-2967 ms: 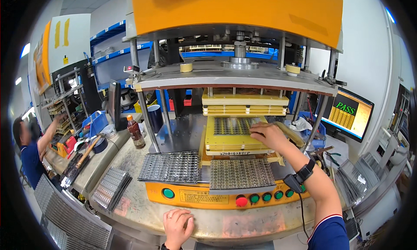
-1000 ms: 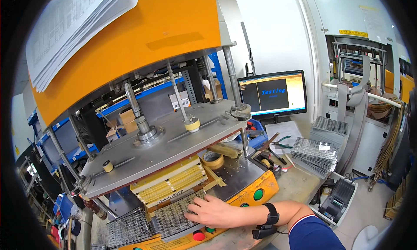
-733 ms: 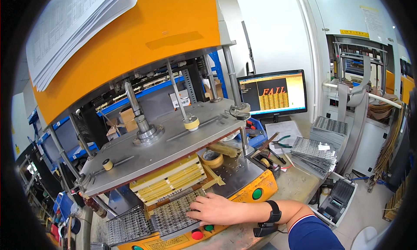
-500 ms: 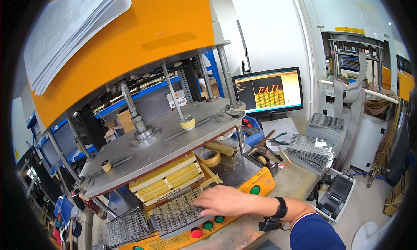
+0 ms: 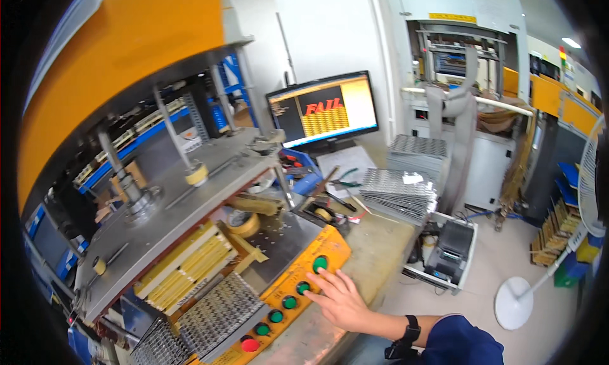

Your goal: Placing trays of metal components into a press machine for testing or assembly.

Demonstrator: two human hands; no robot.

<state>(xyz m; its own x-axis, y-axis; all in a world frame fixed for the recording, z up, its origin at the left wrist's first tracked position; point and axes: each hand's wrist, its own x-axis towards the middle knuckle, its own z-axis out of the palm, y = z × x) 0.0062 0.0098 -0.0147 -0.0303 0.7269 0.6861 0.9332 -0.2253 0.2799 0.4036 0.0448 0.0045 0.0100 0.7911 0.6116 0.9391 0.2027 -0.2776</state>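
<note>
The right hand [image 5: 342,305] reaches over the orange panel [image 5: 339,243] along the front of the press [image 5: 127,66]; its grip is loosely spread, pinching nothing, one fingertip at the edge of a green button [image 5: 303,288] and another just beside the end button [image 5: 320,263], also green; whether either button is being pressed, I cannot tell; the left hand is out of view, so I cannot tell its grip.

Three more green buttons continue the row toward the lower left, with a red button [image 5: 250,344] at the end; a sheet stack [image 5: 219,311], grey and patterned, lies tilted in the picture behind the red button, well apart from the fingers; a second stack [image 5: 158,347] sits just to its left; behind them stands the yellow fixture [image 5: 187,270], under the press's metal plate [image 5: 184,190], with a tape roll [image 5: 243,223] near its right end.

Beyond the panel, the counter [image 5: 380,238] carries pliers [image 5: 347,181] on white paper, beside a blue bin [image 5: 309,183], and further stacks [image 5: 398,190] of grey sheets at its right edge; the monitor [image 5: 325,111] behind shows red lettering over a yellow block; a dark printer [image 5: 450,244] sits in a white tray [image 5: 471,251] to the right; a white fan [image 5: 514,301] stands on the floor.
</note>
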